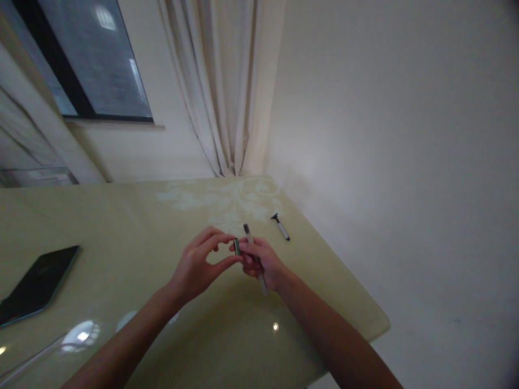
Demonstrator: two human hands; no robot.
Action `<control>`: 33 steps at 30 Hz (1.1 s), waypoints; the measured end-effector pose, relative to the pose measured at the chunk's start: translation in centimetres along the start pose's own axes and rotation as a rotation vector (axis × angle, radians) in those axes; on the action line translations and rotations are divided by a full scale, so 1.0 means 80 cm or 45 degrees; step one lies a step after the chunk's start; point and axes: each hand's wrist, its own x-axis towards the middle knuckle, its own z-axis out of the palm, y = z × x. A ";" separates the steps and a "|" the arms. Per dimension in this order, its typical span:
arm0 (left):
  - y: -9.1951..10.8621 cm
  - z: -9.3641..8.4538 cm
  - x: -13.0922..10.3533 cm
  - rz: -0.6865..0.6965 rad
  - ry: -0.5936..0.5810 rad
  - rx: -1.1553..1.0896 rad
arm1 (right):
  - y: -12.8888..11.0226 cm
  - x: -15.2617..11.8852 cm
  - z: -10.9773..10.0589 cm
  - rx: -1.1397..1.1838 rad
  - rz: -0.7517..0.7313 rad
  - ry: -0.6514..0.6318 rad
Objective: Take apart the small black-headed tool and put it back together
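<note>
Between the thumb and index finger of my left hand is a small rectangular green piece with dark and pale edges; its exact kind is too small to make out. My right hand is closed around a slim grey stick with a dark upper end, tilted to the upper left. The right fingertips also reach the green piece and appear to touch it. Both hands are close together above the pale green table. Beyond my right hand lies a razor with a black head and grey-black handle.
A dark tablet-like device lies on the left of the table, with a pale cable nearer to me. The white wall runs along the table's right side. Behind the far edge hang curtains beside a window.
</note>
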 end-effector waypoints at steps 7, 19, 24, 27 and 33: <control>0.009 0.001 0.003 0.045 0.054 -0.082 | 0.011 -0.002 -0.002 0.182 0.061 -0.100; 0.000 0.007 0.000 -0.101 0.018 -0.151 | 0.015 0.005 -0.003 0.250 0.060 -0.092; -0.003 0.012 -0.006 -0.141 0.010 -0.240 | 0.015 0.001 0.000 0.226 0.105 -0.154; -0.002 0.014 -0.006 -0.160 0.008 -0.242 | 0.013 0.002 -0.001 0.162 0.066 -0.103; -0.001 0.010 0.002 -0.164 -0.153 -0.255 | 0.007 0.007 -0.012 -0.017 0.008 0.013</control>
